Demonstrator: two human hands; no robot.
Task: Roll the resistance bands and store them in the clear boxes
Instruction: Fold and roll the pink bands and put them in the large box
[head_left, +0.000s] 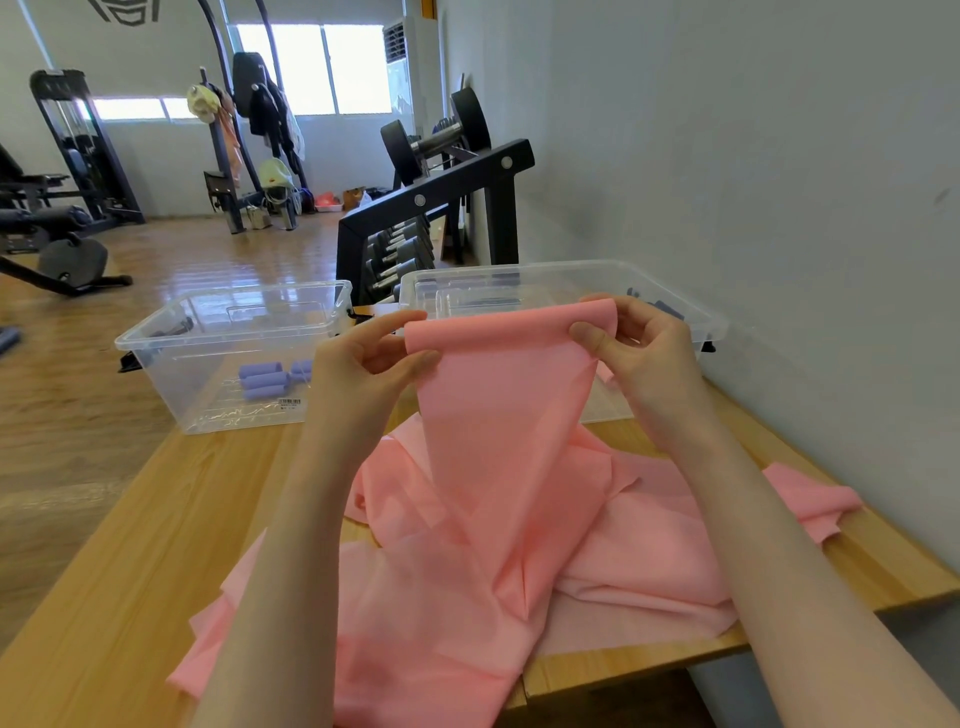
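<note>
Gym flooring surrounds a wooden desk (130, 545) carrying two clear boxes: the left box (156, 340) holds rolled purple bands (265, 379), the right box (675, 306) sits behind. Both grips, left hand (358, 374) and right hand (639, 353), pinch one raised pink band's (498, 415) top edge; more pink bands (623, 571) lie heaped below.

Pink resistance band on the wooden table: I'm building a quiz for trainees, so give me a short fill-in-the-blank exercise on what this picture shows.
1. Both hands, the left hand and the right hand, hold the top edge of a long stretchy band coloured ____.
2. The rolled bands in the left clear plastic box are coloured ____.
3. The two clear plastic boxes stand on a table made of ____.

Missing words: pink; purple; wood
</note>
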